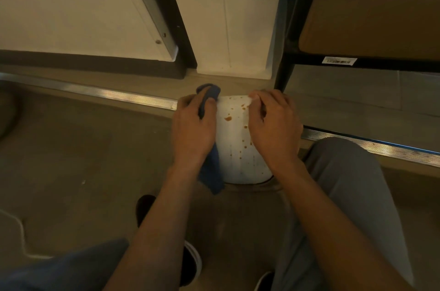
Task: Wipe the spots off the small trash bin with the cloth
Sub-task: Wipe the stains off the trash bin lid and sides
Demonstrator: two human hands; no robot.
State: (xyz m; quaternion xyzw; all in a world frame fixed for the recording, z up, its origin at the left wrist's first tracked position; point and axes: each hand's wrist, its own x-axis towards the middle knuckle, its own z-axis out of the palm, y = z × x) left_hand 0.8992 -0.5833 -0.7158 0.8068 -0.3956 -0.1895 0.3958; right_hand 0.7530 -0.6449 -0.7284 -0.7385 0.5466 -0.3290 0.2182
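A small white trash bin [234, 138] lies between my hands on the floor, its side facing up and dotted with several brown spots. My left hand [192, 128] presses against the bin's left side with a blue cloth [210, 171] gripped in it; the cloth sticks out above my fingers and hangs down below my wrist. On the bin's right side, my right hand [273, 124] grips the bin, its fingers curled over the far rim. The hands hide both flanks of the bin.
A metal floor strip [119, 94] runs left to right just behind the bin. A white door or panel [228, 17] stands beyond it, a dark-framed shelf unit [357, 62] at the right. My grey-trousered knee [345, 171] is at the right, shoes [190, 259] below.
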